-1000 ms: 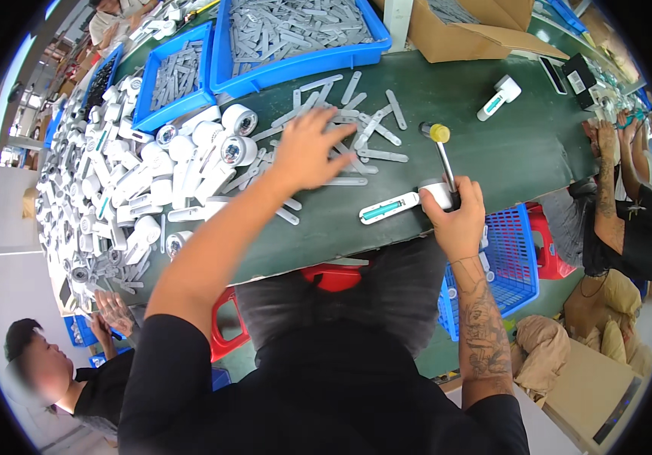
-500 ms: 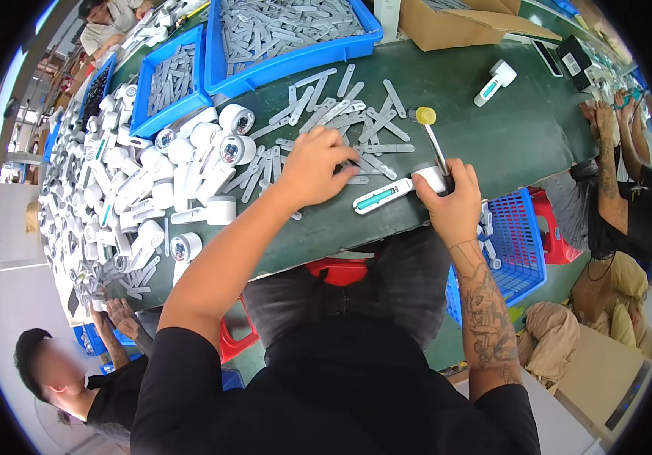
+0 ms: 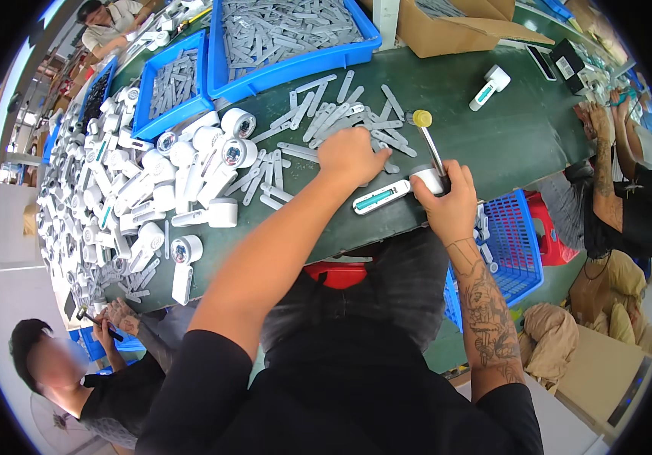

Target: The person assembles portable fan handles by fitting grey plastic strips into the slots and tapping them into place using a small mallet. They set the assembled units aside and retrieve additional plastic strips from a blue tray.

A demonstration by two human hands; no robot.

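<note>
My left hand (image 3: pixel 352 155) reaches over a loose pile of grey plastic strips (image 3: pixel 331 120), its fingers curled down among them. What lies under the fingers is hidden. In my right hand (image 3: pixel 451 199) is a small hammer (image 3: pixel 433 148) with a yellow head and a metal shaft, pointing away from me. The same hand grips the round end of a white handheld device (image 3: pixel 381 197). Its open handle shows a green cell inside and lies along the table's near edge, pointing left.
Similar white devices (image 3: pixel 163 178) are heaped at the left. Blue trays of grey strips (image 3: pixel 295 80) stand at the back, beside a cardboard box (image 3: pixel 455 34). Another white device (image 3: pixel 490 87) lies at the right. A blue basket (image 3: pixel 515 243) sits below the table edge. Co-workers are on both sides.
My left hand has moved right across the strips, and its fingers have curled in. Some strips have shifted. My right hand stays nearly still with the hammer and device.
</note>
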